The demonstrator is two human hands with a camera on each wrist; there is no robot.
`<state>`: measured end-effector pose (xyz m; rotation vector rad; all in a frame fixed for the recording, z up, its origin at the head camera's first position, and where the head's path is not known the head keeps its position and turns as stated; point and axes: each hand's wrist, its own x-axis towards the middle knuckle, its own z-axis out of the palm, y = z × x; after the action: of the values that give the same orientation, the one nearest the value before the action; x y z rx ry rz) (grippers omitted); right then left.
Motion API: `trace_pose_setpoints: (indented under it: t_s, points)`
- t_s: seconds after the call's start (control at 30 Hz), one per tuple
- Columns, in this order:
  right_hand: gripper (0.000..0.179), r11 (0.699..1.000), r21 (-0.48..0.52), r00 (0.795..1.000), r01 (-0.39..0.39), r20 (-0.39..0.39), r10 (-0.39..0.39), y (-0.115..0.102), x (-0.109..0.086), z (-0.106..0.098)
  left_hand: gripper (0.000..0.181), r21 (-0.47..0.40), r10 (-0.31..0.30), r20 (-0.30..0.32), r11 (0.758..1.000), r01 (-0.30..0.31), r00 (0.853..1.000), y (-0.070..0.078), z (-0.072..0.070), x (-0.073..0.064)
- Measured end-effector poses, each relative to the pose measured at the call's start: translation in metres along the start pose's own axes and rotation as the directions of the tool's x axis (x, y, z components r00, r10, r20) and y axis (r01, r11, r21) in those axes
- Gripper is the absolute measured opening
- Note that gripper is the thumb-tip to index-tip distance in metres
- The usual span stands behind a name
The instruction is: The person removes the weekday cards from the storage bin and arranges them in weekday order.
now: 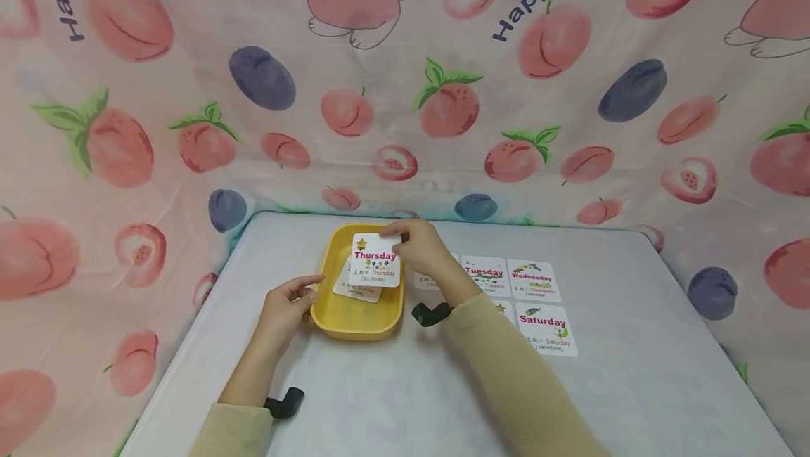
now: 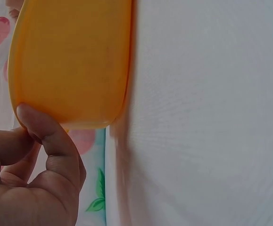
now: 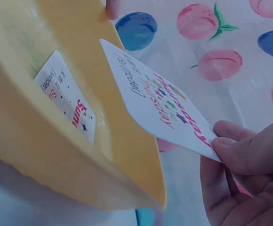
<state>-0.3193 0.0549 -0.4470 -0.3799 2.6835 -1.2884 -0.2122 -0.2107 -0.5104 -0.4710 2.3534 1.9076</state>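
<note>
My right hand (image 1: pixel 420 246) pinches the white Thursday card (image 1: pixel 375 271) by its right edge, thumb on its printed face in the right wrist view. The card hovers over a yellow plastic tray (image 1: pixel 357 335). Inside the tray lies a Sunday card (image 3: pixel 68 94), partly covered by the Thursday card in the head view. At the tray's left side, my left hand (image 1: pixel 283 309) grips the rim between thumb and fingers; its thumb presses the wall in the left wrist view.
Right of the tray, cards lie in two rows: Tuesday (image 1: pixel 484 281), Wednesday (image 1: pixel 534 282), Saturday (image 1: pixel 547 334), and two more partly hidden by my right arm. A white cloth covers the table (image 1: pixel 380 401). A fruit-printed curtain (image 1: pixel 380 91) rises behind it.
</note>
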Motion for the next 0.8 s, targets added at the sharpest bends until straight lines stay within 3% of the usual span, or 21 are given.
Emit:
trace_pose_setpoints:
  t_s: [0.23, 0.57, 0.8]
  points:
    - [0.04, 0.999, 0.044, 0.999, -0.015, -0.029, 0.017, 0.014, -0.012, -0.02, 0.037, -0.014, -0.006, 0.006, 1.0, 0.006, 1.0, 0.001, -0.001, -0.001]
    - [0.039, 0.997, 0.071, 0.998, 0.032, -0.05, -0.028, 0.036, -0.03, -0.043, 0.036, -0.027, -0.004, 0.004, 1.0, 0.004, 1.0, 0.0, -0.001, 0.001]
    - [0.037, 0.999, 0.053, 0.998, -0.008, -0.065, 0.011, 0.045, -0.043, -0.054, 0.036, -0.043, -0.008, 0.008, 0.999, 0.008, 1.0, 0.001, 0.001, 0.0]
